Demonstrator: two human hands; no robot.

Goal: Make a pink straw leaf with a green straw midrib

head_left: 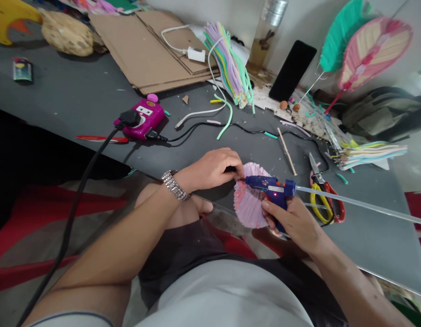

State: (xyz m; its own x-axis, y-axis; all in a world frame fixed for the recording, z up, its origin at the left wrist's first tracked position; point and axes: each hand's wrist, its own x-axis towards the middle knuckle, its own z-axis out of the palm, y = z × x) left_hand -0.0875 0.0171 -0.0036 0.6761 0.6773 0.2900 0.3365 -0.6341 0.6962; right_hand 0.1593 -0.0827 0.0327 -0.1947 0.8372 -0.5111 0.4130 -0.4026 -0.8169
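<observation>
My right hand (294, 220) is wrapped round the handle of a blue hot glue gun (270, 186). A red light glows on its side, and a long clear glue stick (360, 206) sticks out of its back. The nozzle points left, over a pale pink pleated leaf-shaped piece (249, 209) at the table's front edge. My left hand (219, 168), with a metal watch on the wrist, has its fingers closed at the piece's upper left edge, right by the nozzle. Those fingertips are partly hidden, so their exact grip is hard to see.
Pliers (317, 170) and yellow-and-red handles lie to the right, near a thin stick (287, 152). Behind are a magenta power socket (144, 118) with black cords, cardboard (156, 54), bundled fuzzy stems (227, 68), a propped phone (292, 70) and a bottle (266, 36).
</observation>
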